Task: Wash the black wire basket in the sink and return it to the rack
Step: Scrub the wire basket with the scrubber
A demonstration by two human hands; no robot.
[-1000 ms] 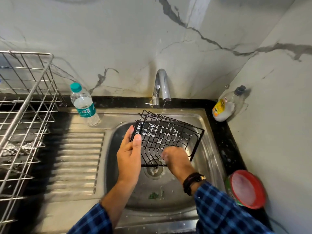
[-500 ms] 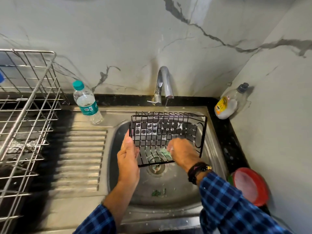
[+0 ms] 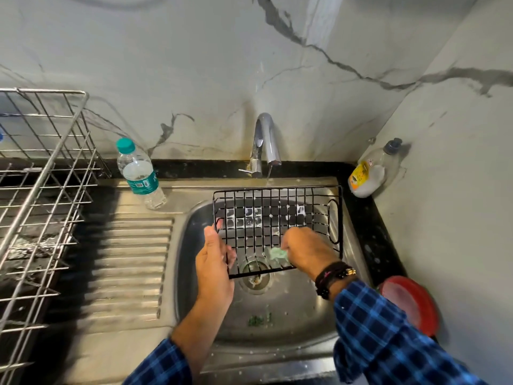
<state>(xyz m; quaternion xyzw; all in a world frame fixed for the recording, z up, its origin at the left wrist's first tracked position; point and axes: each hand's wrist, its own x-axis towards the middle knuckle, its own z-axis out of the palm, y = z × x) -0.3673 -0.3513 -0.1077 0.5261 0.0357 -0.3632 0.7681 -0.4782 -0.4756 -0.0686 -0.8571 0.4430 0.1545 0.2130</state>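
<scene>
The black wire basket (image 3: 277, 215) is held over the steel sink (image 3: 291, 309), tilted so its grid faces me, with soap film in some cells. My left hand (image 3: 215, 266) grips its left edge. Inside the basket my right hand (image 3: 306, 252) holds a pale green scrub pad (image 3: 274, 254) against the wires. A thin stream of water falls from the chrome tap (image 3: 265, 143) just behind the basket's top rim. At the far left stands the steel wire rack (image 3: 41, 173).
A water bottle (image 3: 138, 173) with a teal cap stands on the ribbed drainboard (image 3: 130, 259). A dish-soap bottle (image 3: 372, 169) leans in the back right corner. A red-rimmed round tub (image 3: 410, 304) sits on the black counter at right. Green bits lie in the sink bowl.
The basket has turned from a skewed tilt to level and square to me. My right hand has moved rightwards inside it, and the green pad now shows.
</scene>
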